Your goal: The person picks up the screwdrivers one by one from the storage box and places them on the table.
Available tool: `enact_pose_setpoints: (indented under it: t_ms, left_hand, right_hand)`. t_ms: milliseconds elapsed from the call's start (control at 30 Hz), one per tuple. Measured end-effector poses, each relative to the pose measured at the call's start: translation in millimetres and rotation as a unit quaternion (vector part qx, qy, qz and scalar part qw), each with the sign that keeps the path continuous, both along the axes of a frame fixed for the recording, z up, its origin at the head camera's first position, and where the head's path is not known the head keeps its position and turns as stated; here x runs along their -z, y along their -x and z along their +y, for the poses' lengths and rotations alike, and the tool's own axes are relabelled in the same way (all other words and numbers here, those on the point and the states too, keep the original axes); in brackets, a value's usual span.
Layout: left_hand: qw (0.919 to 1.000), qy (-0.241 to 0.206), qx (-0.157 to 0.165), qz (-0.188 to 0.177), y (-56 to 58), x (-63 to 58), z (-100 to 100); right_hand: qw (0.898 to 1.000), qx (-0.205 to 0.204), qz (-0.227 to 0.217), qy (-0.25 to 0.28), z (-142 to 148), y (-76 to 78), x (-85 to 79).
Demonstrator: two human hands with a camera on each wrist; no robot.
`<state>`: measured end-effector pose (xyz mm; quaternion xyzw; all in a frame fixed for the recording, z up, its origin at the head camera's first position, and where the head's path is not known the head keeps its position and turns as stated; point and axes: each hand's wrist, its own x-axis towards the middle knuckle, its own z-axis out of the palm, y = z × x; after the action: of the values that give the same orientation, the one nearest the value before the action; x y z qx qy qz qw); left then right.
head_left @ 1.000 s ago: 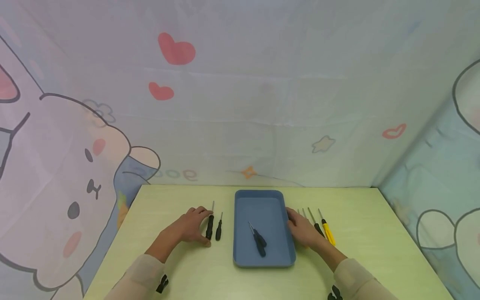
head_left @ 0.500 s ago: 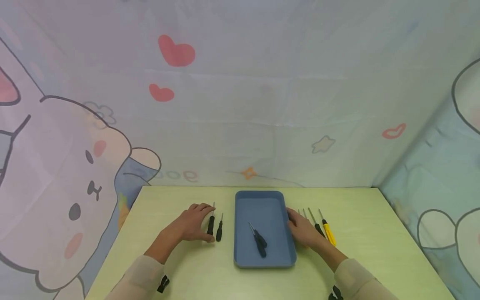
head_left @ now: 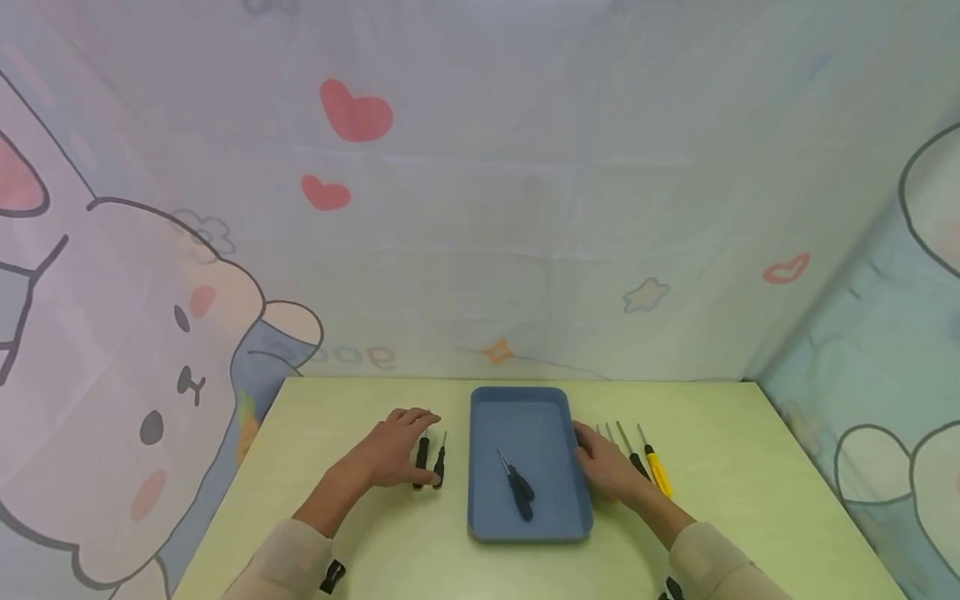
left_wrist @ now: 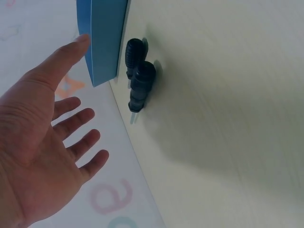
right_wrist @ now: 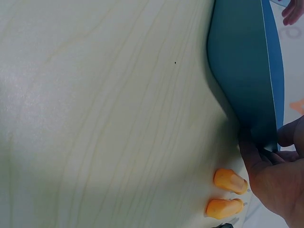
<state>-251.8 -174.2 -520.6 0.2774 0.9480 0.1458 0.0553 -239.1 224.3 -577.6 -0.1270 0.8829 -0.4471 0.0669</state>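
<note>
My left hand (head_left: 393,450), fingers spread, hovers over two black-handled screwdrivers on the table at the left. Its thumb tip overlaps the smaller screwdriver (head_left: 440,458) in the head view; the larger screwdriver (head_left: 422,454) lies beside it, its shaft partly hidden by the fingers. In the left wrist view a gap shows between the hand and both handles (left_wrist: 142,83). With my right hand (head_left: 606,467) I grip the right wall of a blue-grey tray (head_left: 521,417). Fingers lie on both sides of that wall in the right wrist view. Two dark-handled screwdrivers (head_left: 520,496) rest crossed inside the tray.
Right of the tray lie several screwdrivers, among them a yellow-handled one (head_left: 657,473) and a black-handled one (head_left: 636,461). Two orange handles (right_wrist: 230,180) show beneath my right hand. A printed cloth (head_left: 555,208) hangs behind the light table (head_left: 720,467).
My left hand has shifted slightly right, its thumb passing from the larger screwdriver toward the smaller one. My right hand and the tray hold still, while the head view tilts slightly upward.
</note>
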Motion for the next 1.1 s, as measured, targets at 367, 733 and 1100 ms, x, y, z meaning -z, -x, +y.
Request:
enact_pose_setpoints:
  t_ms: [367, 733, 1100]
  left_hand:
    - [0.9974, 0.002, -0.013, 0.071, -4.7, -8.5, 14.5]
    - [0.9957, 0.025, -0.021, 0.087, -12.5, -12.9, 29.0]
    - [0.9978, -0.003, -0.01, 0.066, -15.5, -5.2, 40.4]
  right_hand:
    - [1.0, -0.001, -0.001, -0.005, 0.3, 0.1, -0.7]
    - [1.0, 0.0, -0.005, -0.005, -0.1, -2.0, -2.1]
    - [1.0, 0.001, -0.007, 0.003, -1.9, -2.4, -4.1]
